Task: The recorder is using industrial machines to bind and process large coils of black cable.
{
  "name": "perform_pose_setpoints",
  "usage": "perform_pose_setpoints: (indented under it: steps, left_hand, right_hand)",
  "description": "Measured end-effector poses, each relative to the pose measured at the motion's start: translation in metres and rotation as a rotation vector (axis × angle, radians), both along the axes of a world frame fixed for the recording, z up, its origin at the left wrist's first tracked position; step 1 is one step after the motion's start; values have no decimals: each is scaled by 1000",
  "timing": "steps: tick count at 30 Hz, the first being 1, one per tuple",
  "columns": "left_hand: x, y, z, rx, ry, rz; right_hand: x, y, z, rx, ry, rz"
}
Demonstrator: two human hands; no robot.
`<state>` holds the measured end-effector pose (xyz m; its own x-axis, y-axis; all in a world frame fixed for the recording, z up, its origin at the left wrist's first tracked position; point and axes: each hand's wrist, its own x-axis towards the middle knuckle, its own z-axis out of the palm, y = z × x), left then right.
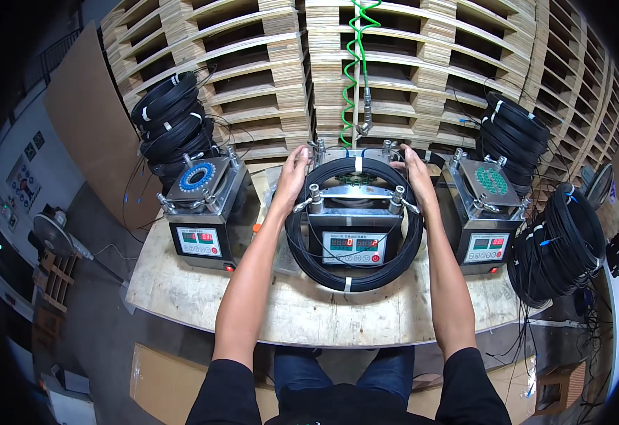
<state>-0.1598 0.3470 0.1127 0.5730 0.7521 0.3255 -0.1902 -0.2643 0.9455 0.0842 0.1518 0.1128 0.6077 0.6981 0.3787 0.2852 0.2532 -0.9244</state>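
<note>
A large coil of black cable, bound with white ties, is looped around the front of the middle polishing machine. Its upper side crosses over the machine's top, and its lower side hangs before the lit display. My left hand is beside the coil's upper left, fingers stretched toward the machine's rear left clamp post. On the other side my right hand has its thumb and fingers apart by the coil's upper right, near the rear right post. Whether either hand touches coil or post cannot be made out.
Similar machines stand at left and right on the wooden table. More black cable coils are stacked at back left, back right and far right. A green spiral air hose hangs before stacked pallets.
</note>
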Motion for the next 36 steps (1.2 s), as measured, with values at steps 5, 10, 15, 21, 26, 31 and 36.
perform_pose_setpoints:
  steps: [5, 10, 15, 21, 26, 31, 36]
  left_hand:
    - [1, -8, 5, 33, -12, 54]
    - [-2, -10, 11, 14, 39, -37]
    - [-1, -7, 7, 31, 57, -75]
    - [0, 1, -2, 41, 16, -13]
    - [2, 1, -4, 100, 17, 96]
    - [2, -4, 2, 56, 53, 15]
    - [1, 1, 0, 33, 64, -29]
  right_hand:
    - [-6, -5, 6, 0, 122, 40]
    - [2, -1, -1, 10, 118, -17]
    - [11, 1, -7, -9, 38, -39]
    - [-2, -2, 2, -9, 134, 52]
    - [-12, -5, 8, 5, 136, 47]
    - [0, -5, 1, 21, 158, 10]
    - [12, 0, -8, -30, 110, 9]
